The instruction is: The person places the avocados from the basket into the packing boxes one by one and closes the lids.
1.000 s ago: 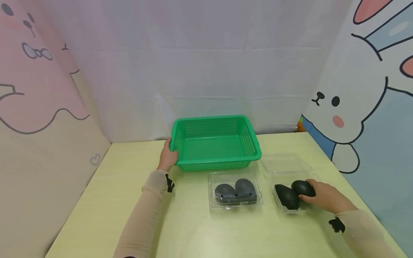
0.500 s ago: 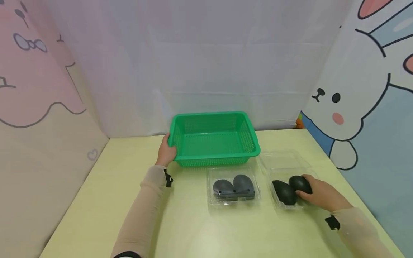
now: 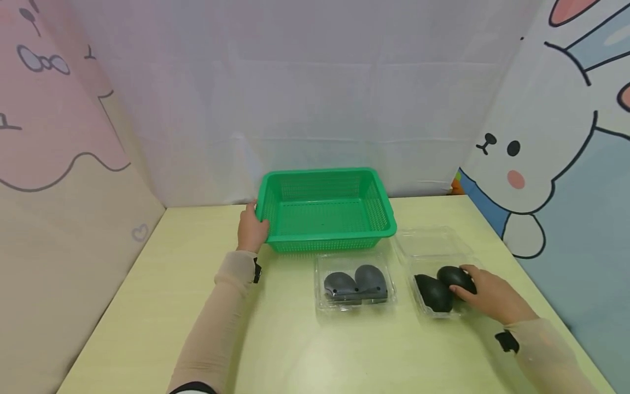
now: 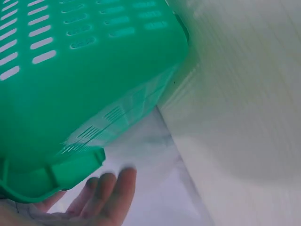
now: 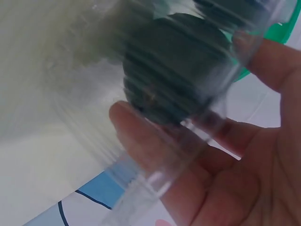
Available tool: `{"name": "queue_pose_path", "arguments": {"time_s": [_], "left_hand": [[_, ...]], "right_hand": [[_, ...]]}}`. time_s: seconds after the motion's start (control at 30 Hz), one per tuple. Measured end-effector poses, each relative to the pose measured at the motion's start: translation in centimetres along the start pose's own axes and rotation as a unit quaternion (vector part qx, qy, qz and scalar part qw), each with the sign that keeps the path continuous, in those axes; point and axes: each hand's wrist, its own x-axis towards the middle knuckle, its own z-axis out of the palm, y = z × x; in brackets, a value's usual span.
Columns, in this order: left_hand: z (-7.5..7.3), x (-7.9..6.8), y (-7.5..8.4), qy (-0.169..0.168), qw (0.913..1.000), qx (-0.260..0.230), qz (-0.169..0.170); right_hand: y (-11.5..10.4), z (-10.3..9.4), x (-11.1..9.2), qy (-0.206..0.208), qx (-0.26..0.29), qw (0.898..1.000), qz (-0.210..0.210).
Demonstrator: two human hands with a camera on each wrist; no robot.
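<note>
A green plastic basket [image 3: 322,219] sits at the back of the table. My left hand [image 3: 251,230] is at its left rim; in the left wrist view its fingers [image 4: 120,193] reach out loosely beside the rim. On the right, my right hand [image 3: 494,293] holds a dark avocado [image 3: 455,278] between thumb and fingers, inside an open clear plastic box [image 3: 443,316]. A second dark avocado [image 3: 434,293] lies beside it. In the right wrist view the clear wall partly covers the held avocado [image 5: 176,66].
A closed clear plastic box [image 3: 322,306] with two avocados stands in front of the basket. The open box's lid [image 3: 428,241] lies folded back behind it, close to the basket. White cloth [image 3: 315,98] hangs behind the table [image 3: 320,355], with printed cloth at both sides.
The avocado in my right hand has shifted slightly left and tilted. My left fingers have eased a little away from the basket rim. The head view has tilted slightly down.
</note>
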Motion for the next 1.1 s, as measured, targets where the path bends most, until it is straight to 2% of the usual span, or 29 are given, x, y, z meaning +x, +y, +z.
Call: {"name": "queue_pose_path", "arguments": {"time_s": [0.1, 0.23, 0.33, 0.5, 0.63, 0.8, 1.0, 1.1], "left_hand": [[0.2, -0.3, 0.5, 0.048, 0.9972, 0.047, 0.033], [0.4, -0.8, 1.3, 0.100, 0.9848, 0.111, 0.088], [0.6, -1.4, 2.0, 0.117, 0.9742, 0.144, 0.129], [1.1, -2.5, 3.5, 0.140, 0.9565, 0.166, 0.195], [1.6, -3.7, 5.2, 0.165, 0.9418, 0.165, 0.242], [2.2, -5.7, 7.7, 0.178, 0.9289, 0.135, 0.295], [2.8, -8.4, 10.7, 0.176, 0.9111, 0.118, 0.354], [3.4, -9.6, 11.9, 0.152, 0.9081, 0.109, 0.375]], "right_hand": [[0.0, -0.2, -0.1, 0.007, 0.001, 1.000, -0.006], [0.0, -0.4, -0.3, 0.009, 0.002, 1.000, -0.011], [-0.1, -0.5, -0.4, 0.007, 0.003, 1.000, -0.009], [-0.2, -0.9, -0.5, 0.004, 0.006, 1.000, -0.006], [-0.3, -1.2, -0.5, 0.004, 0.006, 1.000, -0.008], [-0.4, -1.8, -0.5, 0.007, 0.011, 1.000, -0.014], [-0.3, -2.9, -0.5, 0.014, 0.012, 1.000, -0.014], [-0.2, -3.4, -0.5, 0.022, 0.013, 1.000, -0.016]]}}
